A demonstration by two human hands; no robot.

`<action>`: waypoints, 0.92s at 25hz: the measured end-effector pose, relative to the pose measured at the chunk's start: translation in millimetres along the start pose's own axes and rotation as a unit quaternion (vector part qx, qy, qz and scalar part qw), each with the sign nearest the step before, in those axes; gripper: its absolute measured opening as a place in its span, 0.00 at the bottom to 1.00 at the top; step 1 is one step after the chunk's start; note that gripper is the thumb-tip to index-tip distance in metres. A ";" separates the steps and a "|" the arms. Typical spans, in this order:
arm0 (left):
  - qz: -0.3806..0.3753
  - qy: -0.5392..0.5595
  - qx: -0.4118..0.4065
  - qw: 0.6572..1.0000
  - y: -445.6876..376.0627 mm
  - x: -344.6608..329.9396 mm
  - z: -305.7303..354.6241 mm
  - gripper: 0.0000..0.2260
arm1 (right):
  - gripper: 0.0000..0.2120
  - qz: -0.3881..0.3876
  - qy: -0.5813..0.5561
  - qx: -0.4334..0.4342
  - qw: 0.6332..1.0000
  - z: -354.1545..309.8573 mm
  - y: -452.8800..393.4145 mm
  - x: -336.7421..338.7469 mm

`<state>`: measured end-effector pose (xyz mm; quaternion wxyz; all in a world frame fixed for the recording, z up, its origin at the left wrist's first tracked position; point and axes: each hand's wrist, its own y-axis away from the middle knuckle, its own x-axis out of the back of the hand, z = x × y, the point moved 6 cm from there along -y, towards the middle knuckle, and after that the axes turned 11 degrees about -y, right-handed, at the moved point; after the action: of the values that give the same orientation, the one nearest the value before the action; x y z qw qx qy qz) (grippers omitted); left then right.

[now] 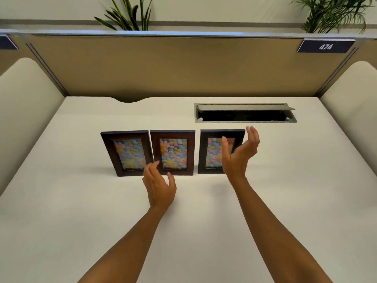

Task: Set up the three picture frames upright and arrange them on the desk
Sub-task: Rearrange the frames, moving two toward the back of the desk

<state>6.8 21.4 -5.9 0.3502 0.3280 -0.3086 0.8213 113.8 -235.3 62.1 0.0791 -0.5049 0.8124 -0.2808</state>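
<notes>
On the cream desk (81, 201) we see three dark wooden flower-print frames upright in a row: left frame (127, 153), middle frame (173, 152), right frame (212, 151). Our left hand (160, 185) hovers open and empty before the middle frame; our right hand (239, 151), spread and empty, sits before the right frame.

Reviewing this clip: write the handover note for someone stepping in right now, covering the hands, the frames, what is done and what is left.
Left hand: open, empty, low in front of the gap between the left frame and middle frame.
Right hand: open, empty, raised in front of the right frame.
All three frames stand upright in a row on the desk, pictures facing the person.
Left and middle nearly touch; the right one stands a little apart, and the left one is angled slightly.
Left: perhaps even the spacing and straighten the left frame.
</notes>
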 end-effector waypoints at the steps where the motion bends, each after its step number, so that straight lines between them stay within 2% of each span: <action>1: 0.022 -0.013 0.007 1.000 -13.4 8.6 -9.8 0.22 | 0.32 -0.012 -0.006 0.037 0.999 -14.0 -7.1 -11.2; 4: 0.109 -0.020 0.059 0.992 -56.4 40.8 -43.2 0.21 | 0.25 -0.084 -0.017 0.121 0.989 -57.3 -21.1 -52.9; 6: 0.143 0.014 0.094 0.985 -78.4 59.5 -66.9 0.21 | 0.22 -0.167 -0.034 0.156 0.973 -87.1 -17.9 -89.2; 10: 0.085 0.130 0.106 0.982 -99.8 65.2 -95.7 0.23 | 0.25 -0.355 -0.018 0.208 0.911 -133.9 0.3 -159.5; 13: 0.029 0.166 0.135 0.976 -105.8 60.5 -109.3 0.24 | 0.27 -0.509 0.056 0.208 0.833 -148.2 16.3 -209.0; 15: 0.014 0.169 0.135 0.976 -105.1 57.1 -110.8 0.22 | 0.27 -0.580 0.114 0.203 0.780 -145.9 25.6 -230.2; 18: 0.011 0.163 0.113 0.980 -104.3 52.4 -110.0 0.16 | 0.18 -0.616 0.171 0.234 0.732 -142.1 36.6 -250.0; 20: 0.020 0.152 0.108 0.982 -107.5 51.2 -111.6 0.13 | 0.15 -0.617 0.174 0.231 0.732 -143.7 39.2 -259.6; 23: 0.038 0.141 0.117 0.982 -116.6 51.0 -114.0 0.12 | 0.15 -0.599 0.158 0.235 0.749 -149.8 40.2 -268.7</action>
<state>33.2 190.1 -2.8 0.3182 0.2354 -0.1695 0.9026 149.2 66.8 123.2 -0.1190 -0.8019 0.2527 -0.5282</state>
